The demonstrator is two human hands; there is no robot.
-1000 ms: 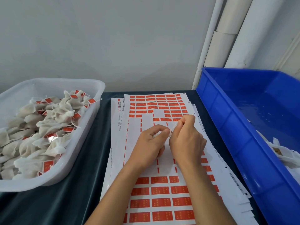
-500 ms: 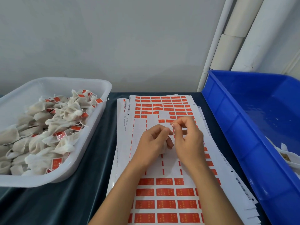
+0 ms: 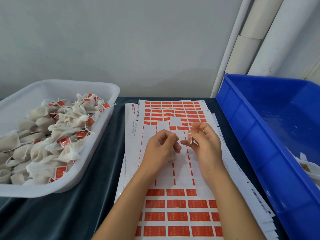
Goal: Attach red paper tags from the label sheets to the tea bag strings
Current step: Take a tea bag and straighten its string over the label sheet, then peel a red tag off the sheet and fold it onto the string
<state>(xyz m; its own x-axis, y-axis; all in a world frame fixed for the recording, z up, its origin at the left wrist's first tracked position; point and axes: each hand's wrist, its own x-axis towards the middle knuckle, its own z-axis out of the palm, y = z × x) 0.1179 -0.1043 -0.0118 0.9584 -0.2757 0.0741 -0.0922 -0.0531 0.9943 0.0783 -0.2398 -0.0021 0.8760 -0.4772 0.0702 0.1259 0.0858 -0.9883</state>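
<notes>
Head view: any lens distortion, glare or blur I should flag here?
Head view: wide-angle bending bows the pipes and the blue bin; light is soft and even, with faint glare on one tag in the white tray; the string between left hand and right hand looks slightly soft.

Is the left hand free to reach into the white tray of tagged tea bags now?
Probably not: the left hand pinches the string. The white tray itself is open-topped, unobstructed.

White label sheets (image 3: 180,172) carry red tags (image 3: 176,216); blue crate (image 3: 259,135), translucent white tray (image 3: 97,135).
</notes>
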